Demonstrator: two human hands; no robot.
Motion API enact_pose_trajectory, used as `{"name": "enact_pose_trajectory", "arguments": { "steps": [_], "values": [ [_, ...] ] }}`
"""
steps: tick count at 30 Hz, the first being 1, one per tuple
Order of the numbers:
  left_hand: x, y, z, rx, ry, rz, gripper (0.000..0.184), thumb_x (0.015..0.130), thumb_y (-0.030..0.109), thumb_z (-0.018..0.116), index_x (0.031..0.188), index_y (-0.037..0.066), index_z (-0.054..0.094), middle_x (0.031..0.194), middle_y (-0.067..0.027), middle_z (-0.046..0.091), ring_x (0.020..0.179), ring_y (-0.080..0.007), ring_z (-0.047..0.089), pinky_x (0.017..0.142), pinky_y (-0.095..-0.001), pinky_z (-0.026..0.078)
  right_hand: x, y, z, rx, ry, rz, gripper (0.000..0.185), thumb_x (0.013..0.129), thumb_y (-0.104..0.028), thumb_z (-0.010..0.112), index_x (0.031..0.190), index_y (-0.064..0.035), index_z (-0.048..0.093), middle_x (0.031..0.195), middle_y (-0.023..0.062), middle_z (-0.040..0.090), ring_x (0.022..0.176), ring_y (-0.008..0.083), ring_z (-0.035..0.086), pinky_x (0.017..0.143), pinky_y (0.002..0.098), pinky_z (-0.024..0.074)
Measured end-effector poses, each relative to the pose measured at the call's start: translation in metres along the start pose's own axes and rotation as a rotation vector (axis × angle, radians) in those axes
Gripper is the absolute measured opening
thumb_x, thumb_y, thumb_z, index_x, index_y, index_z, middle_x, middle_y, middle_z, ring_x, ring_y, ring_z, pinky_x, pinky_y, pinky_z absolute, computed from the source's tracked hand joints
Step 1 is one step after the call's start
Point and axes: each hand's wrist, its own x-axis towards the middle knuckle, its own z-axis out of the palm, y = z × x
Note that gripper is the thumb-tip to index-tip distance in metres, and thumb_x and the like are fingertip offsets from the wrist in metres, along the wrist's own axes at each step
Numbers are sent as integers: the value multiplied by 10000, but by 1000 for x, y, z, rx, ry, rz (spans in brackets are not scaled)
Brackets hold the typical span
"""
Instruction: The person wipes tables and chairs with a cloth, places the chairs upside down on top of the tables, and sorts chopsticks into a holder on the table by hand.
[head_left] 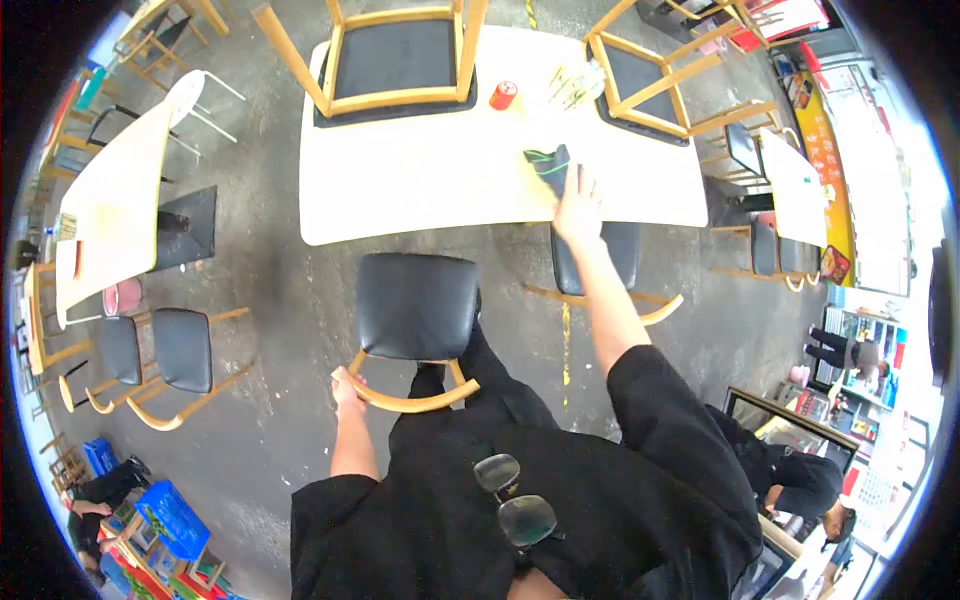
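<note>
My left hand (347,388) is wrapped around the left end of the curved wooden backrest of a chair (416,305) with a black padded seat, which stands right in front of me. My right arm reaches forward over the near edge of the white table (400,185). There my right hand (580,208) grips a dark cloth (550,165) with green lines, lying at the tabletop; the fingers are partly hidden. Farther back on the table stand a red can (503,95) and a clear container (576,86) with pale contents.
Two upturned chairs (395,60) (640,80) rest on the table. Another black-seated chair (600,258) stands under my right forearm. More tables and chairs (183,350) are at left. People (810,485) are at the lower right and lower left, near a blue crate (172,520).
</note>
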Motion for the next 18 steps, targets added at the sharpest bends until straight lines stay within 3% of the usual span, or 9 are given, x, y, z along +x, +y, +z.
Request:
{"name": "enact_pose_trajectory", "arguments": {
  "steps": [1, 3, 4, 5, 7, 8, 10, 14, 18],
  "values": [
    [-5, 2, 4, -52, -14, 6, 339, 1002, 350, 623, 1217, 132, 480, 923, -100, 603, 731, -236, 605, 630, -416, 550, -7, -17, -8, 89, -46, 8, 851, 866, -200, 692, 1582, -60, 253, 1584, 201, 355, 1442, 452, 326, 1141, 535, 358],
    [-4, -3, 10, -83, -39, 9, 339, 1010, 335, 613, 1238, 126, 474, 968, -99, 601, 769, -241, 601, 660, -418, 557, -38, -50, 14, 522, 104, -214, 644, 880, -230, 670, 1426, 39, 458, 1410, 279, 517, 1315, 438, 489, 1116, 502, 399],
    [-7, -9, 16, -100, -47, 1, 340, 1014, 328, 608, 1248, 124, 471, 991, -99, 600, 788, -243, 599, 675, -419, 561, -69, -78, 8, 535, -199, -93, 536, 869, -229, 659, 1310, 53, 548, 1318, 286, 575, 1260, 426, 537, 1094, 485, 425],
    [-18, -9, 25, -109, -86, 9, 337, 1016, 320, 606, 1254, 123, 470, 999, -96, 598, 797, -244, 598, 674, -425, 562, -101, -96, 4, 602, -333, -236, 528, 850, -253, 662, 1267, 56, 569, 1312, 263, 586, 1264, 412, 538, 1077, 477, 442],
    [-46, -5, 44, -124, -155, 26, 331, 1021, 303, 600, 1265, 122, 468, 1016, -92, 594, 814, -247, 598, 670, -436, 564, -164, -122, 34, 665, -857, -458, 825, 772, -392, 774, 1410, 49, 492, 1487, 262, 470, 1392, 379, 447, 1167, 436, 366],
    [-55, -4, 54, -161, -197, 8, 309, 1026, 268, 593, 1264, 115, 469, 1015, -93, 602, 827, -254, 615, 670, -446, 566, -193, -131, 35, 670, -1001, -544, 1012, 724, -441, 821, 1499, 39, 381, 1547, 278, 388, 1437, 377, 393, 1199, 421, 321],
    [-78, 2, 73, -129, -337, 23, 277, 1019, 215, 599, 1245, 86, 500, 1033, -100, 618, 883, -253, 647, 711, -453, 575, -247, -150, 57, 590, -1090, -624, 1119, 696, -418, 857, 1543, 14, 266, 1457, 303, 471, 1350, 425, 475, 1132, 449, 402],
    [-114, 5, 110, -33, -499, 22, 271, 1017, 187, 549, 1262, 80, 510, 1111, -128, 613, 982, -292, 655, 791, -474, 575, -278, -172, 31, 566, -1048, -556, 841, 750, -353, 801, 1436, -30, 437, 1244, 257, 630, 1163, 404, 619, 988, 477, 496],
    [-141, 11, 137, 383, -644, -73, 394, 1002, 283, 568, 1349, 116, 486, 1231, -113, 573, 1101, -325, 635, 833, -442, 548, -266, -170, 49, 496, -977, -164, 487, 783, -330, 760, 1167, -72, 608, 1133, 225, 693, 1113, 380, 652, 942, 478, 523]
  ]
}}
